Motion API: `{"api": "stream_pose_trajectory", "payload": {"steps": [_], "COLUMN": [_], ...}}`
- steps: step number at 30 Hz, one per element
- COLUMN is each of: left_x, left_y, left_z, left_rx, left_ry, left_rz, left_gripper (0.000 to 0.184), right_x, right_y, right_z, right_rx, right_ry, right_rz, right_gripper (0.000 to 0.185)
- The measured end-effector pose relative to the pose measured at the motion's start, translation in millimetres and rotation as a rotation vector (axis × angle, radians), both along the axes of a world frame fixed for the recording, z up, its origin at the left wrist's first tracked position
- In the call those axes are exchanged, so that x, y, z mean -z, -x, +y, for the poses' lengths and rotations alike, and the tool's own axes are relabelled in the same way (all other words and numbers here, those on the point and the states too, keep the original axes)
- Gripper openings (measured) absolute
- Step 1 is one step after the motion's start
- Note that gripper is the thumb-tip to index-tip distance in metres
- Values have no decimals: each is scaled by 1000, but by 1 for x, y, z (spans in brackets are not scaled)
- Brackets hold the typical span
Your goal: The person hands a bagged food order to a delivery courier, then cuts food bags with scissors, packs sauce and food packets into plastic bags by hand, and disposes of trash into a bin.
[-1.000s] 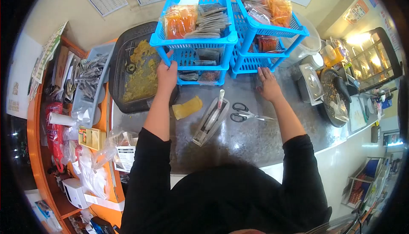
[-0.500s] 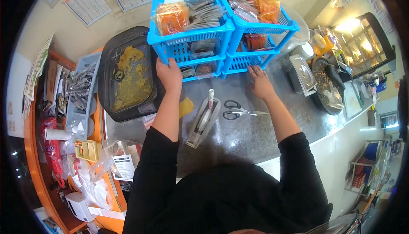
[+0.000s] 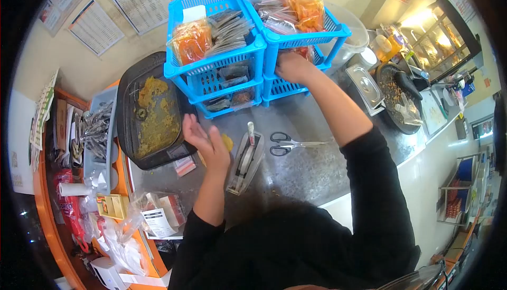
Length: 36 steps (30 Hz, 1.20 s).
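While your left hand (image 3: 207,143) hangs open near the dark tray (image 3: 123,115), your right hand (image 3: 294,68), nearer the red packets (image 3: 305,52) just beyond it, sits inside the right blue rack (image 3: 322,37); its grip I cannot tell

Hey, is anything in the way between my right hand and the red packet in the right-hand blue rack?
Nothing visible stands between your right hand and the red packet beside it, though the top basket overhead hides part of that tier.

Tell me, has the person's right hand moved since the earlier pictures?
Yes. Against the scissors, the right hand has moved forward and leftward, reaching into the right-hand blue rack.
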<state>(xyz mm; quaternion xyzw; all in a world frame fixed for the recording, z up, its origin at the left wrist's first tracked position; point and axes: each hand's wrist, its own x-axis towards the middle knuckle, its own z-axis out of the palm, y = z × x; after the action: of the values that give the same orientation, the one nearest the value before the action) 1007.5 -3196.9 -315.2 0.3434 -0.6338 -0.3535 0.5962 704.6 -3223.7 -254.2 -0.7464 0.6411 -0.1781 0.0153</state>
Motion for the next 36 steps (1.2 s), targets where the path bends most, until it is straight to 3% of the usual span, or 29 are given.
{"api": "stream_pose_trajectory", "payload": {"steps": [4,7,8,10,19,22,25,28,29,30,33,36], "left_x": [8,12,13,18,26,22,25,37,42,49,62,63], "left_y": [-25,-49,-56,-68,-83,-83,-87,-96,-99,-102,-111,-119], "left_z": [31,43,47,54,79,82,84,87,90,91,97,102], "left_rx": [137,153,154,122,109,122,122,97,84,67,29,-5], "left_ry": [-42,-67,-73,-86,-191,-148,-110,-120,-132,-134,-136,-127], "left_rz": [-9,15,26,13,18,-1,4,-7,-15,-15,-22,-46], "left_gripper": [58,58,58,56,55,54,52,48,47,46,45,43], "right_x": [7,-5,-8,-13,-16,-14,0,-7,13,18,84,98], "right_y": [13,17,20,26,26,19,8,-28,-32,-40,-20,-2], "right_z": [-18,-12,-8,2,26,37,51,89,96,102,76,30], "right_rx": [-73,-181,-174,-148,-20,27,9,1,-151,-144,42,316], "right_ry": [-369,-452,-444,-419,-256,-194,309,444,484,208,168,368], "right_rz": [207,373,217,-94,-417,-279,-89,-74,-12,53,-143,-185], "right_gripper": [31,34,33,34,21,20,16,12,10,11,16,13]}}
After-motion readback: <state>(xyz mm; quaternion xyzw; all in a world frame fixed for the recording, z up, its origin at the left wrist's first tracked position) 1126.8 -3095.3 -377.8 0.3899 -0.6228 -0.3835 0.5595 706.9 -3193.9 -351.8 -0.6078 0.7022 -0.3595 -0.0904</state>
